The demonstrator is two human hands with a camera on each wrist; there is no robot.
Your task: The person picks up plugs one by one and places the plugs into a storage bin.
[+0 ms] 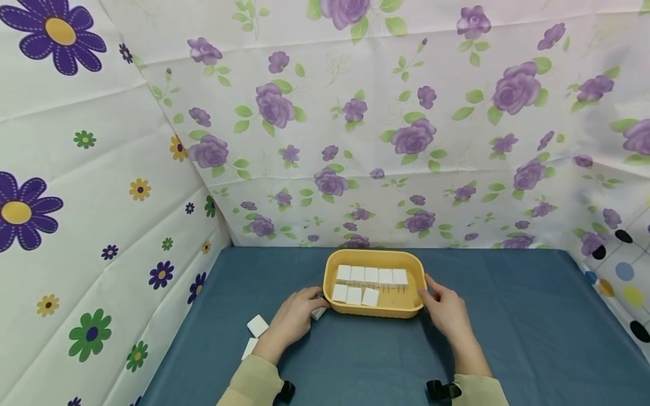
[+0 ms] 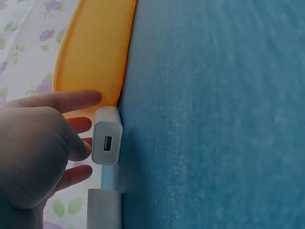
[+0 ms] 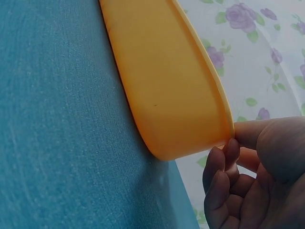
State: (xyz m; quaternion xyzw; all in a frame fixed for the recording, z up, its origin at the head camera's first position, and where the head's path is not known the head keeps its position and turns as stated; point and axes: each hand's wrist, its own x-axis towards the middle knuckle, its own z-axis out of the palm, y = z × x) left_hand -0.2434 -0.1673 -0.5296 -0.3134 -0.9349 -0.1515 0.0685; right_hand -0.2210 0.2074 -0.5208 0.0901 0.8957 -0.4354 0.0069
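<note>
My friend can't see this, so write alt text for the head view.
A yellow tray holds eight white blocks in rows of five and three, its right end pinched by a right hand, a left hand at its left end. More white blocks lie on the blue table, at left.

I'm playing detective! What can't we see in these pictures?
Head: the left hand hides part of a charger.
Head: any writing on blocks in the tub would be too small.
Left wrist: bottom edge cuts off another white block.
Right wrist: the tub's wall hides what's inside.
</note>
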